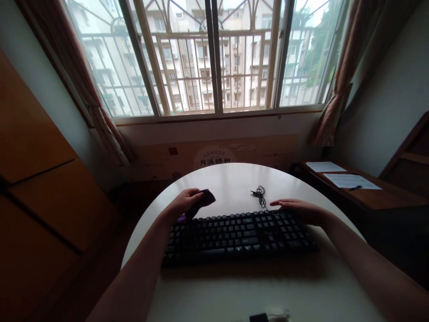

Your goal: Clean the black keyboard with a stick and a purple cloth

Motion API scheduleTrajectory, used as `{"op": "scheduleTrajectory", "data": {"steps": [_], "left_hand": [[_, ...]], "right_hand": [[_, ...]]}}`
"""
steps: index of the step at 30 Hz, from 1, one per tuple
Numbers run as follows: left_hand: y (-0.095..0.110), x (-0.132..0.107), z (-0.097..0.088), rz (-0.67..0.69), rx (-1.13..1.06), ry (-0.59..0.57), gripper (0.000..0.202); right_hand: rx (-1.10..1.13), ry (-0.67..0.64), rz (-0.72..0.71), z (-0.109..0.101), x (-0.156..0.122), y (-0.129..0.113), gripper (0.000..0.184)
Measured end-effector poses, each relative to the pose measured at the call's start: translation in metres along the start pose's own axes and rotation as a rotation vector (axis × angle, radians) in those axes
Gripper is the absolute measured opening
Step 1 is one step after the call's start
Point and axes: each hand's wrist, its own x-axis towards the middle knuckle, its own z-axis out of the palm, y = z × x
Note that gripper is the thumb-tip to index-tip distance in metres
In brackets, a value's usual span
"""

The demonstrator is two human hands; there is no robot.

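A black keyboard lies across the white counter, its keys facing up. Over its far left corner, the left hand pinches a dark cloth between thumb and fingers, so that grip is pressed together on the fabric; part of the cloth hangs toward the keys, and whether it touches them I cannot tell. A purple patch shows just below that hand.

The right hand is at the keyboard's far right corner, fingers reaching out along the back edge — its thumb is hidden, so whether that grip is spread or pinching the edge I cannot tell. Behind the keyboard, near those fingertips, sits a bunched black cable, one strand running up to the back edge. A small black object is cut off at the bottom of the view. To the right, a brown side counter carries sheets of paper and a dark pen
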Motion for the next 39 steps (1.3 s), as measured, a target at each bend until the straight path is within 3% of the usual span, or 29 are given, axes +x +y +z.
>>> {"op": "scheduleTrajectory", "data": {"steps": [6, 8, 14, 20, 23, 33, 36, 39], "left_hand": [[-0.023, -0.011, -0.046, -0.180, 0.629, 0.101, 0.026], [-0.029, -0.014, -0.054, -0.256, 0.723, 0.093, 0.023], [-0.026, -0.019, -0.052, -0.327, 0.707, -0.074, 0.030], [-0.030, -0.022, -0.055, -0.370, 0.759, -0.042, 0.026], [-0.035, -0.023, -0.064, -0.416, 0.675, -0.076, 0.027], [-0.048, -0.030, -0.076, -0.392, 0.309, -0.227, 0.041], [-0.052, -0.030, -0.078, -0.415, 0.276, -0.214, 0.044], [-0.046, -0.030, -0.076, -0.436, 0.340, -0.119, 0.048]], "right_hand": [[-0.037, -0.044, -0.011, -0.003, -0.005, 0.000, 0.055], [-0.049, -0.044, -0.013, -0.003, -0.004, 0.000, 0.056], [-0.040, -0.058, -0.009, -0.003, -0.005, 0.002, 0.057], [-0.055, -0.046, -0.012, -0.005, -0.003, 0.006, 0.058], [-0.067, -0.054, -0.012, -0.004, -0.003, 0.005, 0.060], [-0.075, -0.050, -0.010, -0.003, -0.001, 0.006, 0.061], [-0.070, -0.053, -0.011, -0.003, -0.001, 0.006, 0.061], [-0.076, -0.059, -0.004, -0.004, -0.001, 0.006, 0.060]]}}
